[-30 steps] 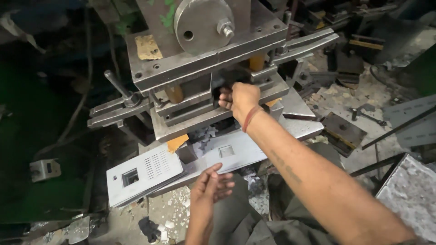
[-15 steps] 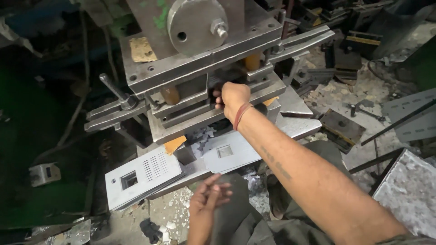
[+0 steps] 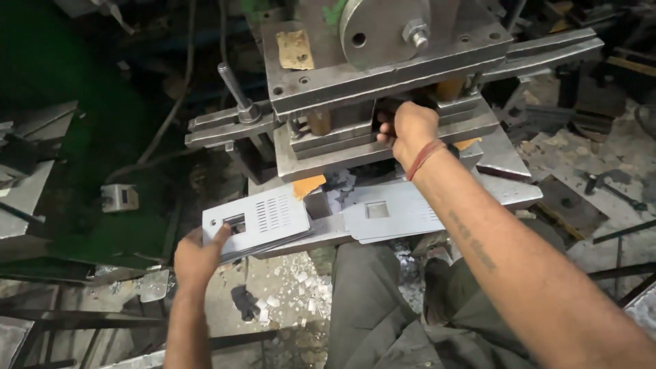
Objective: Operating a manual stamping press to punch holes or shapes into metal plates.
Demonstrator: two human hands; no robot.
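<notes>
Right hand (image 3: 408,130) is reached into the gap of the press (image 3: 383,82), between the upper die plate and the lower block, fingers curled around something dark inside; what it grips is hidden by the knuckles. A red thread band sits on that wrist.

Left hand (image 3: 198,258) rests at the near-left corner of the stack of punched plates (image 3: 258,220), fingers spread loosely, thumb on the top plate's edge. The stack lies on the left end of the press bed (image 3: 502,164). These are grey sheet-metal plates, each with a rectangular window and a block of louvre slots.

A second plate (image 3: 389,217), with a square cut-out, lies just right of the stack, under the right forearm.

Risks, as judged from here:
- Right hand is inside the die space. If the ram came down, the fingers would be caught.
- Plate edges look raw-cut; a slip of the left hand along the stack could cut it.
- Scrap punchings (image 3: 287,301) litter the floor between the knees; poor footing.
- The stack overhangs the bed edge and could slide off if nudged.

Labels and signs: a tan, torn paper patch (image 3: 295,49) stuck on the upper plate, left of the flywheel disc (image 3: 383,24). An orange tab (image 3: 307,184) pokes out below the die. No packages seen.
</notes>
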